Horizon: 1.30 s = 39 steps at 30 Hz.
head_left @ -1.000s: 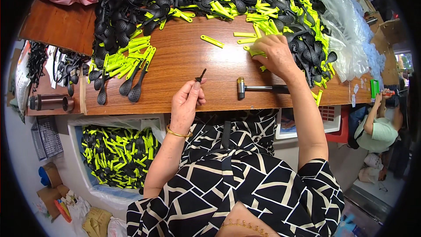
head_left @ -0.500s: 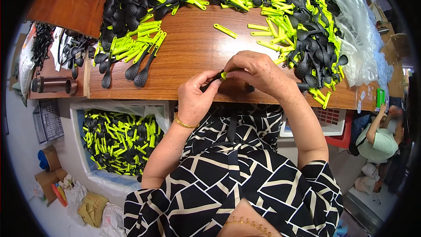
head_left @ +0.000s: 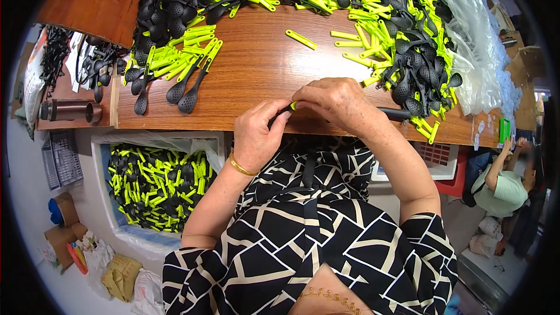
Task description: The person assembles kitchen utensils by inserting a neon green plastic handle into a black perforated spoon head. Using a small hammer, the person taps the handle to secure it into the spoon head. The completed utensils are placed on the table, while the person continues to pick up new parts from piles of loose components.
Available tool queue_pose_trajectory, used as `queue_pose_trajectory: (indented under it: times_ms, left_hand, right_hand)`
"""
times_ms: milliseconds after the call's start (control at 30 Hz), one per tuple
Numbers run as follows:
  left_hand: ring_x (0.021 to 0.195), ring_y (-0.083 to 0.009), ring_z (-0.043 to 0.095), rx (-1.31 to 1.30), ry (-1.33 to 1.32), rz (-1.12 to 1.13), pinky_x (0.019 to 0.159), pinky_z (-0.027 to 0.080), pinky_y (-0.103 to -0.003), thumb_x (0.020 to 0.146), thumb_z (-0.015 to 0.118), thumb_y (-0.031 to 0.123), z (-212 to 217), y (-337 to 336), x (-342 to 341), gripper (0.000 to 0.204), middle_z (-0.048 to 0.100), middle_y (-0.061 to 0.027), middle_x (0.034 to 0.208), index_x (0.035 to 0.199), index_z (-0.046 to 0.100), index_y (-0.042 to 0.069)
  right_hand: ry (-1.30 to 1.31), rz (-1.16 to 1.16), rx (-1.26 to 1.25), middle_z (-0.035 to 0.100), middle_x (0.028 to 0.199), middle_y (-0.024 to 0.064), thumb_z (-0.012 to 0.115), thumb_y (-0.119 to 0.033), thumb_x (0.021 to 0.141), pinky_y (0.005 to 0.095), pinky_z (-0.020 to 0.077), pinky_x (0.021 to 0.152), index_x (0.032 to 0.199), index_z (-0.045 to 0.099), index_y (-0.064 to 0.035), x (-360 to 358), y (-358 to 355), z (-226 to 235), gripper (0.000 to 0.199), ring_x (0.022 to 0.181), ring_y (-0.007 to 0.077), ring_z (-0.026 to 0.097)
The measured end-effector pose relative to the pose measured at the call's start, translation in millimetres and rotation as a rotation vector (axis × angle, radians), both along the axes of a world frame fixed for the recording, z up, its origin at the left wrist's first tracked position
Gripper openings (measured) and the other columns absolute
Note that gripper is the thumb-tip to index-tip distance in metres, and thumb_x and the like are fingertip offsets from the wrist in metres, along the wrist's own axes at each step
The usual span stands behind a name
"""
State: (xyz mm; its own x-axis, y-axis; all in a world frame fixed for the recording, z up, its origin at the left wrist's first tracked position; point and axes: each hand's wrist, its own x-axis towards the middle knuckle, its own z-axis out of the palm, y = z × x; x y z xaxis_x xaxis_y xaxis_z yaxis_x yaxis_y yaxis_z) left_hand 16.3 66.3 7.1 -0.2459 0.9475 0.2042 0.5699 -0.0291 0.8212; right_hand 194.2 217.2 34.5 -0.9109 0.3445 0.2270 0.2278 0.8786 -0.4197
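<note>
Near the table's front edge, my left hand point(head_left: 261, 129) is closed in a pinch on a dark utensil point(head_left: 276, 119). A bit of its lime-green handle piece point(head_left: 293, 105) shows between my fingertips. My right hand point(head_left: 335, 100) has its fingers bent over that green piece from the other side, so both hands are on the same utensil. The rest of it is covered by my fingers. Just beyond my hands lies a single lime-green handle strip point(head_left: 301, 39). A black rod-like tool point(head_left: 394, 114) rests on the table beside my right wrist.
Black perforated spoons point(head_left: 188, 100) and loose green strips point(head_left: 364, 35) heap along the back and both sides of the wooden table point(head_left: 251, 64). A bin point(head_left: 160, 186) of green-handled spoons stands below left. Plastic film point(head_left: 466, 41) lies at right. Another person point(head_left: 501, 178) is at far right.
My right hand has come slightly nearer and lower, its fingers flattening over the green piece. My left hand has shifted a little left. More of the black rod-like tool shows beside my right wrist.
</note>
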Motion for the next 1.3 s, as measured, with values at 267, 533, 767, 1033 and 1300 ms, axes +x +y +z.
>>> queue_pose_trajectory:
  times_ms: [267,533,767,1033,1300]
  left_hand:
    - [0.081,-0.0109,0.073,-0.627,-0.986,-0.406,0.073,0.054,-0.022,0.114,0.059,0.024,-14,-31,-54,0.03,0.079,-0.0127,0.108,0.127,0.069,-0.001]
    - [0.084,-0.0126,0.073,-0.364,-1.059,0.075,0.077,0.057,-0.025,0.111,0.064,0.016,-72,-91,12,0.022,0.079,-0.0121,0.108,0.125,0.07,-0.001]
    - [0.083,-0.0106,0.072,-0.227,-1.019,0.174,0.073,0.052,-0.022,0.112,0.062,0.014,-77,-76,40,0.021,0.078,-0.0087,0.107,0.125,0.069,-0.002]
    - [0.087,-0.0098,0.072,-0.077,-1.042,0.263,0.082,0.057,-0.023,0.111,0.065,0.009,-101,-77,46,0.02,0.078,-0.0056,0.103,0.126,0.07,-0.004]
    - [0.094,-0.0175,0.076,-0.255,-1.132,0.147,0.093,0.058,-0.031,0.11,0.067,0.016,-76,-80,30,0.029,0.079,-0.0172,0.115,0.131,0.064,-0.004]
  right_hand:
    - [0.199,0.262,0.194,0.077,0.106,-0.0036,0.074,-0.024,0.086,0.0382,0.0529,0.093,0.106,0.078,-0.0173,-8,-20,-15,0.021,0.102,0.0175,0.07]
    - [0.06,0.453,0.034,0.073,0.121,0.0,0.071,-0.022,0.087,0.0469,0.0453,0.113,0.108,0.078,-0.0162,-22,-25,-41,0.023,0.123,0.0232,0.064]
    - [0.089,0.015,-0.134,0.066,0.135,0.0009,0.089,-0.03,0.08,0.0619,0.0287,0.124,0.104,0.078,-0.0198,-18,-47,-43,0.029,0.139,0.0288,0.053]
    - [0.003,-0.168,-0.115,0.044,0.166,0.0092,0.089,-0.029,0.081,0.0723,0.0166,0.127,0.147,0.061,-0.0231,-28,-75,-49,0.072,0.159,0.0386,0.033]
    - [0.358,-0.272,0.081,0.072,0.124,0.0166,0.08,-0.027,0.091,0.0512,0.052,0.103,0.123,0.075,-0.0087,-44,44,-46,0.038,0.119,0.038,0.066]
